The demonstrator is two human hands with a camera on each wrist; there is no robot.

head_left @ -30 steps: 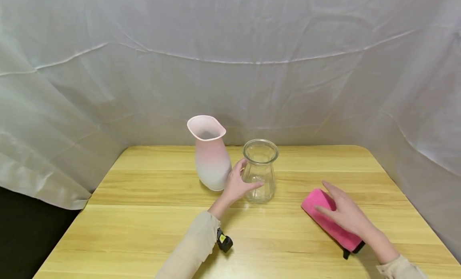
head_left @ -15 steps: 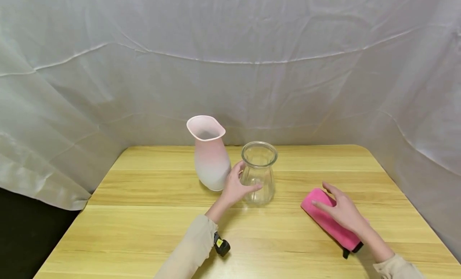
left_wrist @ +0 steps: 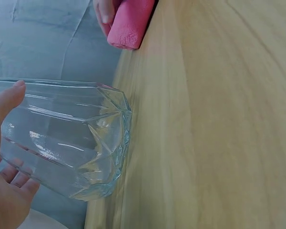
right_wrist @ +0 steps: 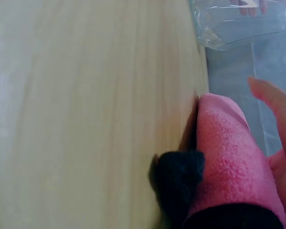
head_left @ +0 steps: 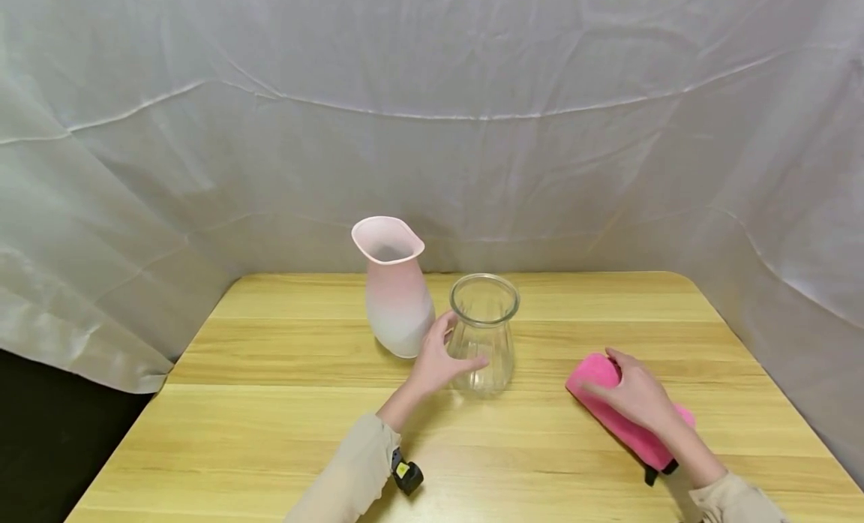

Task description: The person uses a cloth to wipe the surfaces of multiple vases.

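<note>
Glass jar (head_left: 482, 335) upright on table (head_left: 270, 403), near middle. Left hand (head_left: 435, 358) curled round jar's side, thumb in front, fingers behind. Pink vase (head_left: 394, 290) just beyond left hand. Pink cloth (head_left: 624, 414) under right hand (head_left: 641, 395), fingers bent over it, gripping.

Hands (head_left: 442, 358) on glass vase (head_left: 483, 334), pink cloth (head_left: 624, 418)

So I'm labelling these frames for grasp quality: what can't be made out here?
- Head view: the right hand covers the pink cloth where they meet; grip unclear.
- Left wrist view: the glass vase rim is cut off by the frame edge.
- Right wrist view: black part blurred, unidentifiable.
</note>
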